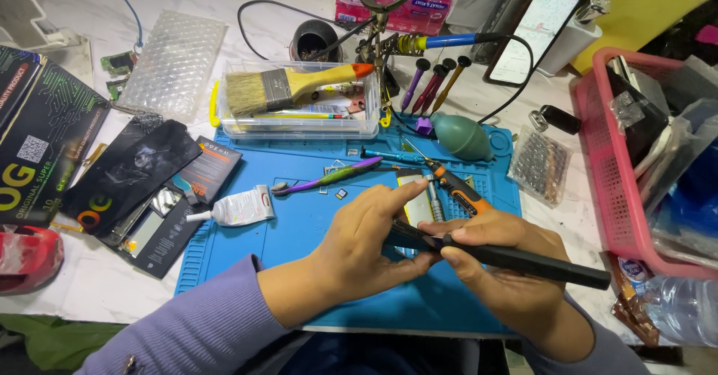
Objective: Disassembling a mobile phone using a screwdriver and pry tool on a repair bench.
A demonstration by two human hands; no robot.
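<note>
My left hand (359, 240) rests on the blue work mat (247, 244), its index finger stretched to a small opened phone (416, 203) that it steadies. My right hand (497, 259) grips a black pen-shaped electric screwdriver (523, 261), whose tip points left at the phone's lower end under my left fingers. Just beyond the phone lie an orange-and-black tool (458, 188), a purple-green toothbrush (329, 177) and a few tiny loose parts (340, 193).
A white glue tube (238, 208) lies on the mat's left part. A clear box (299, 121) with a paintbrush (292, 85) on top stands behind the mat. A teal blower (460, 136), precision screwdrivers (430, 83), a lit phone (532, 35), a pink basket (613, 173) and black packages (45, 143) surround it.
</note>
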